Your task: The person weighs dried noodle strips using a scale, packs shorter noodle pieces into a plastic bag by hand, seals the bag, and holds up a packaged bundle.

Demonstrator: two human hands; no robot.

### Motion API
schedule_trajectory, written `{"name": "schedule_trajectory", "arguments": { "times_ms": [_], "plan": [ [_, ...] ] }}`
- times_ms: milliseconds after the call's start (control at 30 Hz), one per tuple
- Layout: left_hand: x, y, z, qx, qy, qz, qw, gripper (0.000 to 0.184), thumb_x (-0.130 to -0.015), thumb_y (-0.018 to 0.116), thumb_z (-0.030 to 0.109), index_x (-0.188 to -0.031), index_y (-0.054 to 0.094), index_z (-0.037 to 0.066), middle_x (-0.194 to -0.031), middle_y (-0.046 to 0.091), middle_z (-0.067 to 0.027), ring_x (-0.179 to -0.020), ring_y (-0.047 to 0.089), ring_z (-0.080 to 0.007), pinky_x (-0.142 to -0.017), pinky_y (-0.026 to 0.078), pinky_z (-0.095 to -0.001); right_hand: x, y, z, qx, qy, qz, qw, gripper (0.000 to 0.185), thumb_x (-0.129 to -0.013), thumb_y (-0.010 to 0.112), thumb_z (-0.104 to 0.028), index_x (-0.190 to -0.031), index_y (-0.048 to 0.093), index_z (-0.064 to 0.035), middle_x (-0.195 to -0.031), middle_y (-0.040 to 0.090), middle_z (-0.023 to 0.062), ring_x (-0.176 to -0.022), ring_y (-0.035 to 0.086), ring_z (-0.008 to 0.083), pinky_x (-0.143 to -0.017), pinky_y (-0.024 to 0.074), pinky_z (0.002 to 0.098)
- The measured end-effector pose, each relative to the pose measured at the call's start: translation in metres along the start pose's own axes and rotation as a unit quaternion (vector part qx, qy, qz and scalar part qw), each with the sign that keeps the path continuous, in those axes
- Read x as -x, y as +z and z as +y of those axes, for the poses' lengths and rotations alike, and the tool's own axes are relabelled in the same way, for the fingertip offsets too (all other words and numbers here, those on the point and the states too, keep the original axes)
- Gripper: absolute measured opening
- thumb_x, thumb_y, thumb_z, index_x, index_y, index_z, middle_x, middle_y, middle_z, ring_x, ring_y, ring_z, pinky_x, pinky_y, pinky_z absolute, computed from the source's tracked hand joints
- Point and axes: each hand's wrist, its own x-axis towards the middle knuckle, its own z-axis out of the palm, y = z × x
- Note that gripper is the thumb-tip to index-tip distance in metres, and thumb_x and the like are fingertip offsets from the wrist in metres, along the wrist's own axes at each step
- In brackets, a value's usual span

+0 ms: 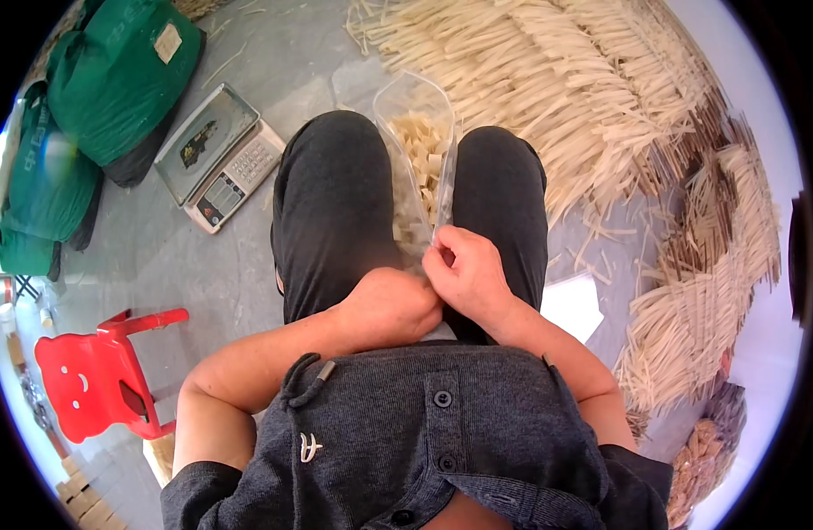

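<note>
Between my knees stands a clear plastic bag (415, 146) with pale, short cut pieces (421, 141) inside. My right hand (466, 269) is closed, thumb and forefinger pinching the near edge of the bag. Beside it and touching it, my left hand (393, 305) is curled into a fist with its back up, near the bag's gathered end. What the left fingers hold, if anything, is hidden beneath the hand.
A digital scale (234, 177) lies on the grey floor (194, 274) at left, near green sacks (115, 79). A red chair (102, 375) is at lower left. Bundles of pale strips (556, 79) cover the right side, beside a white sheet (572, 306).
</note>
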Motion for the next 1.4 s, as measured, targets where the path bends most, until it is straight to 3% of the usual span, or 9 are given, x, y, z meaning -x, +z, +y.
{"name": "schedule_trajectory", "arguments": {
  "times_ms": [767,867,967,1000,1067,1133,1267,1333,1400],
  "plan": [
    [-0.001,0.004,-0.003,-0.001,0.018,0.032,0.999,0.021,-0.079,0.058,0.019,-0.063,0.056,0.007,-0.058,0.055,-0.011,-0.057,0.061,-0.0302,-0.05,0.049,-0.0417,-0.052,0.005,0.012,0.035,0.013,0.006,0.999,0.017,-0.074,0.062,-0.015,-0.069,0.059,0.0012,-0.067,0.061,0.0197,-0.062,0.061,0.0361,-0.058,0.0483,0.0427],
    [-0.001,0.006,0.001,0.03,-0.005,0.048,0.998,0.023,-0.083,0.058,0.021,-0.065,0.056,0.006,-0.06,0.056,-0.012,-0.059,0.061,-0.0315,-0.054,0.05,-0.0423,-0.066,-0.001,0.018,0.018,-0.001,0.038,0.999,0.026,-0.076,0.065,-0.022,-0.069,0.059,0.0017,-0.065,0.06,0.0191,-0.061,0.061,0.0351,-0.058,0.048,0.0418],
    [0.001,0.003,0.005,0.066,-0.051,0.049,0.995,0.024,-0.086,0.057,0.024,-0.07,0.059,0.005,-0.065,0.059,-0.0128,-0.063,0.062,-0.0329,-0.058,0.051,-0.0433,-0.069,-0.028,-0.001,0.02,0.045,-0.002,0.999,0.046,-0.079,0.069,-0.044,-0.071,0.062,0.0008,-0.065,0.062,0.0179,-0.062,0.062,0.0343,-0.058,0.0483,0.0402],
    [0.002,0.002,0.006,0.077,-0.076,0.043,0.993,0.024,-0.087,0.057,0.025,-0.074,0.061,0.005,-0.068,0.061,-0.0131,-0.065,0.062,-0.0334,-0.061,0.051,-0.0438,-0.06,-0.035,-0.01,0.021,0.046,-0.001,0.999,0.046,-0.079,0.069,-0.044,-0.071,0.062,0.0008,-0.065,0.062,0.0179,-0.062,0.062,0.0343,-0.058,0.0483,0.0402],
    [0.003,0.001,0.005,0.092,-0.086,0.046,0.991,0.024,-0.087,0.058,0.026,-0.076,0.063,0.006,-0.071,0.063,-0.0133,-0.066,0.063,-0.0334,-0.062,0.051,-0.0436,-0.037,-0.042,-0.022,0.103,0.099,-0.216,0.966,0.045,-0.081,0.066,-0.044,-0.072,0.064,0.0002,-0.067,0.064,0.0172,-0.063,0.062,0.0344,-0.06,0.0488,0.0405],
    [0.005,-0.004,0.006,0.108,-0.098,0.048,0.988,0.023,-0.086,0.06,0.027,-0.077,0.064,0.007,-0.073,0.064,-0.0135,-0.068,0.063,-0.0334,-0.063,0.051,-0.0433,-0.012,-0.036,-0.015,0.066,0.082,-0.252,0.962,0.045,-0.082,0.063,-0.045,-0.072,0.066,-0.0006,-0.067,0.064,0.0174,-0.064,0.063,0.0344,-0.061,0.0491,0.0414],
    [0.008,-0.039,0.001,0.147,-0.139,-0.076,0.976,0.029,-0.083,0.065,0.035,-0.077,0.066,0.007,-0.075,0.065,-0.012,-0.071,0.064,-0.0316,-0.064,0.05,-0.0408,0.006,-0.034,-0.009,0.043,0.079,-0.22,0.971,0.029,-0.08,0.063,-0.031,-0.074,0.064,-0.0027,-0.069,0.064,0.0169,-0.068,0.064,0.0352,-0.063,0.0496,0.0425],
    [0.01,-0.048,-0.015,0.114,-0.1,0.025,0.988,0.013,-0.082,0.067,0.023,-0.088,0.069,0.011,-0.078,0.066,-0.0088,-0.073,0.065,-0.0296,-0.064,0.051,-0.0385,0.013,-0.03,-0.01,0.053,0.055,-0.202,0.976,0.025,-0.079,0.062,-0.028,-0.074,0.063,-0.0026,-0.07,0.064,0.0168,-0.069,0.064,0.0356,-0.064,0.0498,0.0431],
    [-0.001,-0.066,-0.025,0.047,-0.038,0.099,0.993,0.019,-0.079,0.068,0.014,-0.098,0.068,0.014,-0.091,0.066,-0.0059,-0.077,0.065,-0.0272,-0.065,0.051,-0.0367,0.016,-0.03,-0.012,0.064,0.028,-0.187,0.98,0.022,-0.079,0.061,-0.024,-0.075,0.062,-0.0026,-0.071,0.064,0.0167,-0.07,0.064,0.0361,-0.065,0.05,0.0438]
  ]
}}
